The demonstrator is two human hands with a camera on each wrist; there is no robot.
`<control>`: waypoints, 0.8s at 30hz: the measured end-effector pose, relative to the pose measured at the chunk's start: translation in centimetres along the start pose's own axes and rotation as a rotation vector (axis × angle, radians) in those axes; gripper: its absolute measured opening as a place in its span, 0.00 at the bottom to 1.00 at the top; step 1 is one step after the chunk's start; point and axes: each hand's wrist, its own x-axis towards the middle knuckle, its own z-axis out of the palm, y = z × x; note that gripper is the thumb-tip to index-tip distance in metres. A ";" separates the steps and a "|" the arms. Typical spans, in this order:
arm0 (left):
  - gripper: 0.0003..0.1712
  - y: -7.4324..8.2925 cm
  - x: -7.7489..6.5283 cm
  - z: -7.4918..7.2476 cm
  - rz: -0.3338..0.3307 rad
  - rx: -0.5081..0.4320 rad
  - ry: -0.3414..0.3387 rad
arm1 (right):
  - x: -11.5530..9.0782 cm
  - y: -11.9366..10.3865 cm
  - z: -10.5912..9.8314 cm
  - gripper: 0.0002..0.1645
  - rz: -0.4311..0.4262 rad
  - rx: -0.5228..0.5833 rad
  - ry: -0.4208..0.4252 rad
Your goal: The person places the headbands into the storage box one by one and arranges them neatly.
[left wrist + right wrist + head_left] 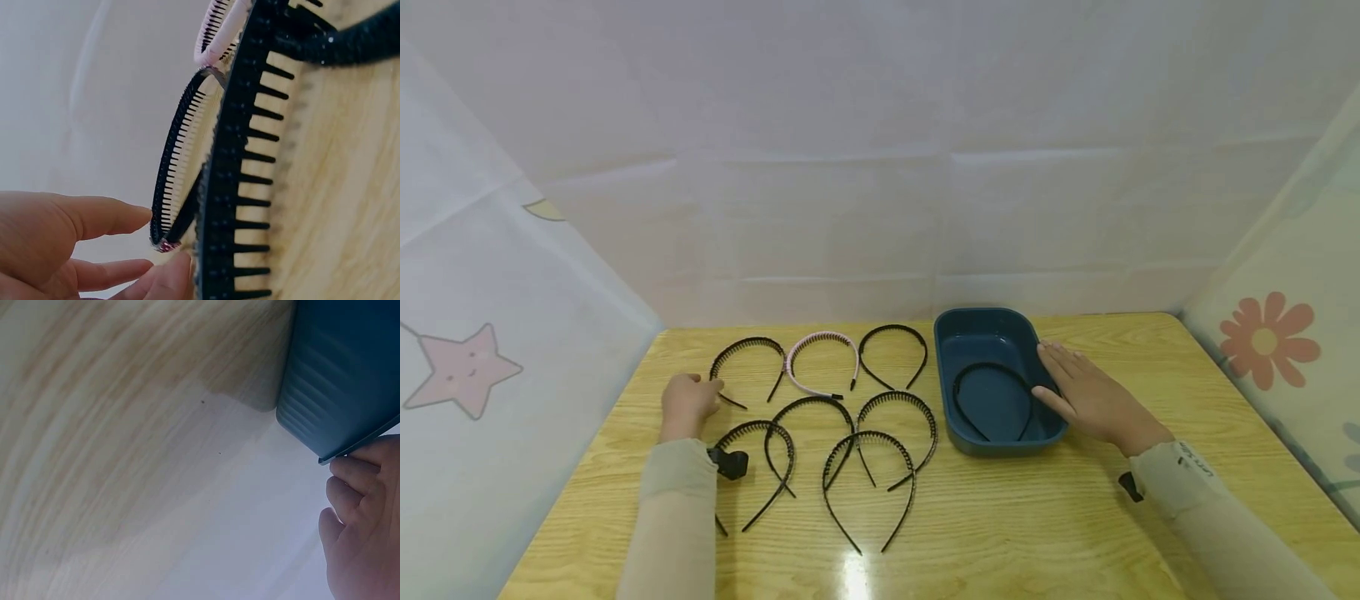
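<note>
My left hand (688,404) is at the left side of a black toothed headband (747,342) on the wooden table. In the left wrist view its fingertips (140,217) pinch the far headband's curved side, where pink glitter shows. My right hand (1093,400) rests on the right rim of a deep blue plastic bin (951,417), fingers straight and thumb over the edge. Inside the bin lies one black headband (992,365). In the right wrist view the fingers (353,475) touch the rim from outside.
Beside the held headband lie a pink headband (823,335) and a thin black headband (893,327). Several dark toothed headbands, one in front (868,433), overlap nearer me. White cloth walls (820,208) close off the back and sides of the table (1000,525).
</note>
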 end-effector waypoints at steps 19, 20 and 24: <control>0.35 -1.1 1.1 -0.2 -0.050 -0.284 -0.052 | -0.1 -0.2 -0.2 0.45 0.007 0.014 -0.005; 0.35 -1.0 1.0 -0.2 -0.055 -0.292 -0.052 | -0.1 -0.2 -0.2 0.45 0.008 0.013 -0.006; 0.34 -1.2 0.9 -0.3 -0.060 -0.302 -0.051 | 0.0 -0.1 -0.2 0.45 0.011 0.016 -0.012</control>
